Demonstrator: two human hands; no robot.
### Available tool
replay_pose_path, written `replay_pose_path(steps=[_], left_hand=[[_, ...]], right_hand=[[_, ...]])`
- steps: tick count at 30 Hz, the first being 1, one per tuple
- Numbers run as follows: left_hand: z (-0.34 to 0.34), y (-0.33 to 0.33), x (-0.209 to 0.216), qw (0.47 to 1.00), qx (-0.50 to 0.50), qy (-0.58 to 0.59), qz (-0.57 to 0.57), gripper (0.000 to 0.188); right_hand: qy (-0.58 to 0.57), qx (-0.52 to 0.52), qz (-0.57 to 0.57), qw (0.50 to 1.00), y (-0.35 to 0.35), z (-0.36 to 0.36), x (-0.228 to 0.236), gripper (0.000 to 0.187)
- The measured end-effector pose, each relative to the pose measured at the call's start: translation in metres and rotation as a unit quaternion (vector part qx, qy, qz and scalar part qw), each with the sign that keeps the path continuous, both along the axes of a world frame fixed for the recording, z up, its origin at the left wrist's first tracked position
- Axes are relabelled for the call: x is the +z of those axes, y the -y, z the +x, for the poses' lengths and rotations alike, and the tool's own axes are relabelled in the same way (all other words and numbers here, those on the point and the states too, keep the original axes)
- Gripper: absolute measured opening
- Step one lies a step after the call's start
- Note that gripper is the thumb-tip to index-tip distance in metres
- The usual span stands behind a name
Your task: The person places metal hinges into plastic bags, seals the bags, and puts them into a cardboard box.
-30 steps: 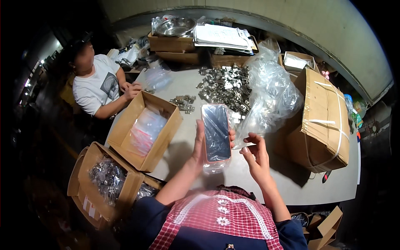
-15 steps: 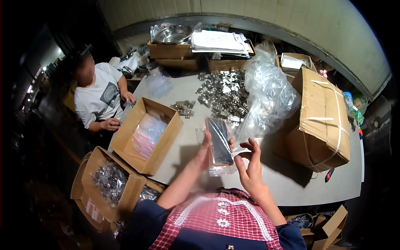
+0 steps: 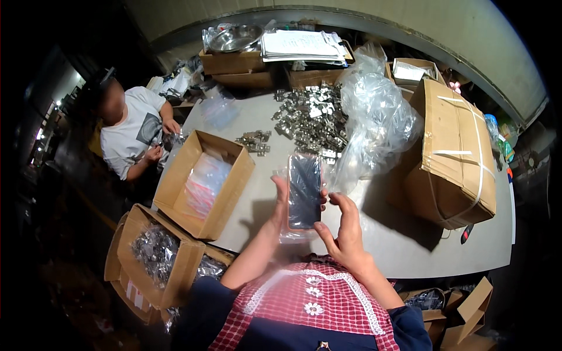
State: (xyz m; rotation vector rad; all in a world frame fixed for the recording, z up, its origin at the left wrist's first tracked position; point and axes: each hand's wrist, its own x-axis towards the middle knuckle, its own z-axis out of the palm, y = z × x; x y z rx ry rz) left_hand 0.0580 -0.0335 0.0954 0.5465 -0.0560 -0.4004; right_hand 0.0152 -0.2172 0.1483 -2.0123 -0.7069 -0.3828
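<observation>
My left hand is closed round a smartphone with a dark screen and an orange-pink edge. Clear plastic film or a bag covers the phone and sticks out below it. On the phone's right side, my right hand has its thumb at the lower corner and its index finger bent, with a gap between them. Beyond the phone lies a heap of small metal hinge-like parts, and a smaller group of them sits to its left.
An open carton with flat plastic bags stands at left. Below it, another carton holds bagged metal parts. Clear plastic sheeting and a large strapped carton occupy the right. Across the table, a person handles something small.
The phone has turned straighter. My right hand has moved left and down, bringing its thumb to the phone's corner. The other person's hands have shifted.
</observation>
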Motion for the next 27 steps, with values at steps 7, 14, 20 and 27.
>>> replay_pose_path(steps=[7, 14, 20, 27], left_hand=[[-0.006, 0.014, 0.006, 0.997, -0.021, -0.012, -0.067, 0.104], [-0.006, 0.02, 0.006, 0.995, -0.013, -0.027, -0.095, 0.102], [-0.007, 0.021, 0.014, 0.997, -0.016, -0.012, -0.072, 0.096], [-0.007, 0.014, 0.007, 0.998, -0.043, 0.03, -0.034, 0.09]], right_hand=[[0.118, 0.049, -0.067, 0.99, 0.0, -0.003, 0.004, 0.062], [0.133, 0.07, -0.061, 0.987, 0.002, -0.003, 0.003, 0.059], [0.134, 0.082, -0.081, 0.984, 0.007, -0.004, 0.002, 0.058], [0.111, -0.043, -0.153, 0.981, 0.014, 0.011, 0.003, 0.063]])
